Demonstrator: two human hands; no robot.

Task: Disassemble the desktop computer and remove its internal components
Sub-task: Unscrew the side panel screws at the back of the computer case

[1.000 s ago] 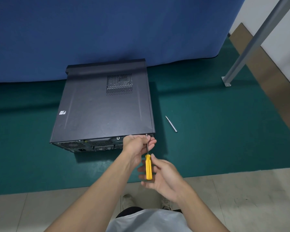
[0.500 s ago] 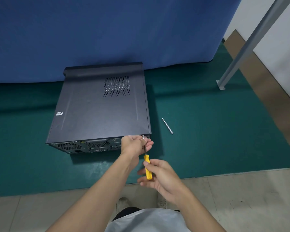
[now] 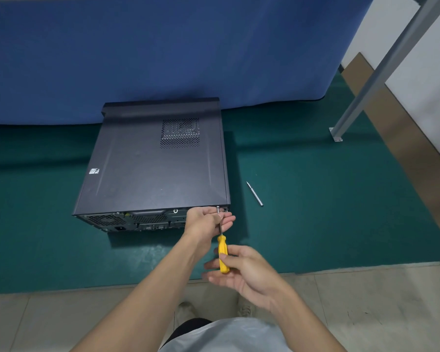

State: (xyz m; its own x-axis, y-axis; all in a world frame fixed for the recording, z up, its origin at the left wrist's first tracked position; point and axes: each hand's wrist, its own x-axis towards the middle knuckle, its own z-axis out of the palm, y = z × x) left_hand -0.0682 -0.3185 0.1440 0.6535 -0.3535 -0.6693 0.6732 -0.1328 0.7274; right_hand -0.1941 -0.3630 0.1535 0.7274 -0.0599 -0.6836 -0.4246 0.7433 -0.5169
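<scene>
A black desktop computer case (image 3: 150, 168) lies on its side on the green mat, its rear panel with ports facing me. At the rear panel's top right corner a screw (image 3: 218, 207) sticks out. A screwdriver with a yellow handle (image 3: 223, 252) points its shaft up to that screw. My left hand (image 3: 206, 222) holds the shaft near the tip, fingers curled round it against the case's rear edge. My right hand (image 3: 239, 270) grips the yellow handle between thumb and fingers.
A loose metal screwdriver bit (image 3: 255, 194) lies on the green mat (image 3: 328, 212) right of the case. A blue curtain (image 3: 163, 52) hangs behind. A grey metal post (image 3: 371, 80) is bolted down at the far right. Tiled floor (image 3: 366, 301) and my shoes are near me.
My right hand's fingers have shifted round the yellow handle, as in turning it. The left hand stays at the screw. The view has drifted a little.
</scene>
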